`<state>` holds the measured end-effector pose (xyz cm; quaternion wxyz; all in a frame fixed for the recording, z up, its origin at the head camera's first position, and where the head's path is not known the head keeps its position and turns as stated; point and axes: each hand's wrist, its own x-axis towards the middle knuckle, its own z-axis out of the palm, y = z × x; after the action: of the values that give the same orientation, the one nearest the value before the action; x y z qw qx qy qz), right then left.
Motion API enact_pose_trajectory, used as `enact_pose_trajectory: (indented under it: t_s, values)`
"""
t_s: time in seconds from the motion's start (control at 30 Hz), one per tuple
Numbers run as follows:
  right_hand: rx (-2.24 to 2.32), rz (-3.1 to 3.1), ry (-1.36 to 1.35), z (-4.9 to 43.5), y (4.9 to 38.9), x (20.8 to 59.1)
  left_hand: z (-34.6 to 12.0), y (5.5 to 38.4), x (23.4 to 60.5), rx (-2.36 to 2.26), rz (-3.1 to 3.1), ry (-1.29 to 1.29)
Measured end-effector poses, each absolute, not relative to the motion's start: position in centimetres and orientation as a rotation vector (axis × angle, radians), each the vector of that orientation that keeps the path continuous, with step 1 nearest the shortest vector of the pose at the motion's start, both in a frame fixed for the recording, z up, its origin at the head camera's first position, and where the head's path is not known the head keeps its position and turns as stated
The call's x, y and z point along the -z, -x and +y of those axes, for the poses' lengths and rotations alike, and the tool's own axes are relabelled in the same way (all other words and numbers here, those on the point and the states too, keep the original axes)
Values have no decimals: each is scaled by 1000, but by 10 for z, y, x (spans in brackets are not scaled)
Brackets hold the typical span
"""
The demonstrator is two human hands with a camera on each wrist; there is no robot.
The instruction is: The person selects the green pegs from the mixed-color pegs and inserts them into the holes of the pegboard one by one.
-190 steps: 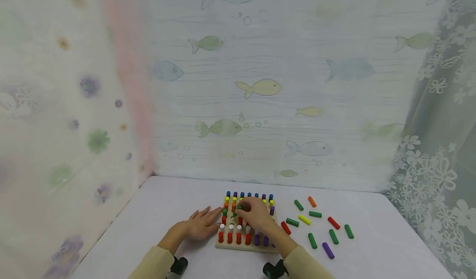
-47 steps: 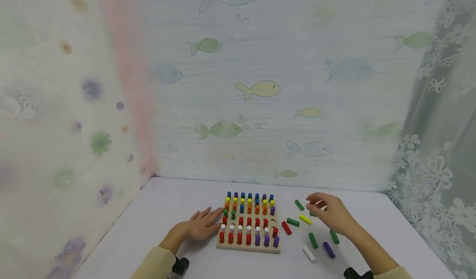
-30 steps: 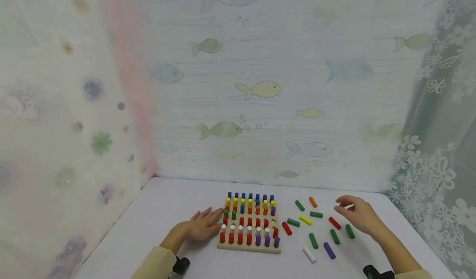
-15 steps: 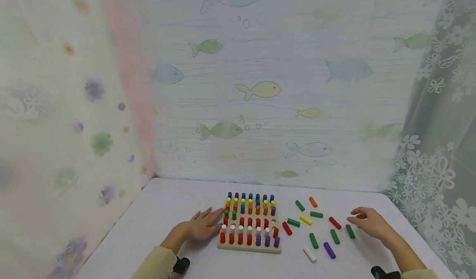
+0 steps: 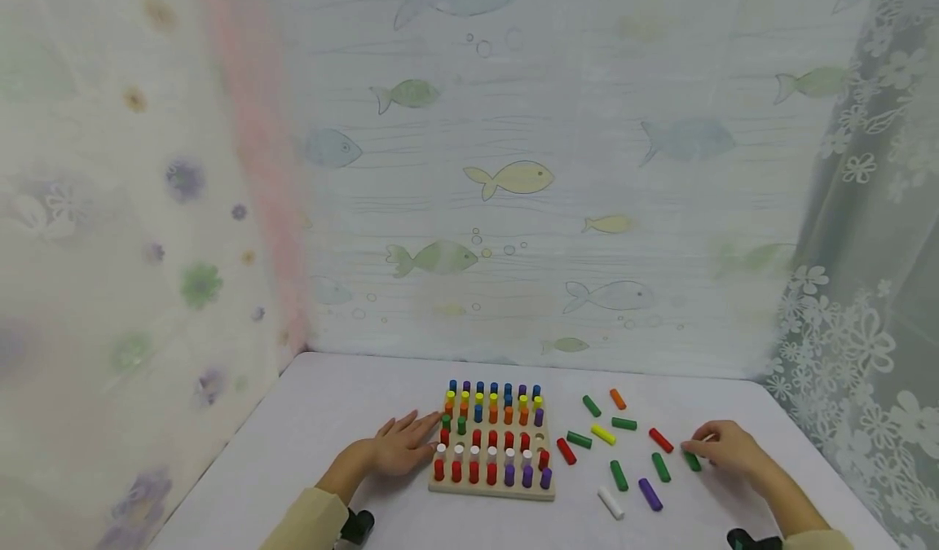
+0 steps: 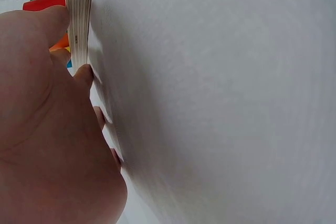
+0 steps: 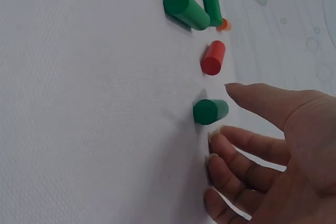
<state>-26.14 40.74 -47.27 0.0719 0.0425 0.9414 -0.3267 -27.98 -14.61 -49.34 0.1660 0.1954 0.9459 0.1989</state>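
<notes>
My right hand reaches down at the far right of the loose pegs, thumb and fingers on either side of a green peg. In the right wrist view a gap shows between the thumb and that lying peg. My left hand rests flat on the table, its fingertips and thumb against the left edge of a wooden pegboard. Upright coloured pegs fill most of the board's rows. Two green pegs stand at the left of one row, the rest of which is bare.
Between the board and my right hand lie several loose pegs: green, a yellow peg, an orange peg, red, a purple peg and a white peg. A fish-patterned curtain hangs behind the table.
My right hand has left the board, where the green peg it held now stands. It has moved right over the loose pegs and come down around another green one. My left hand stays put.
</notes>
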Motion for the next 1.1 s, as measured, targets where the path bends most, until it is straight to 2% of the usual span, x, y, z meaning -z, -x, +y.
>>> enact_pose_trajectory:
  t_s: [0.6,1.1]
  values:
    - [925,2930,-150,397,264,484,-146,277,490,-599,2686,-561]
    - [1184,2779,-230,395,263,476,-150,289,509,-618,2701,-582]
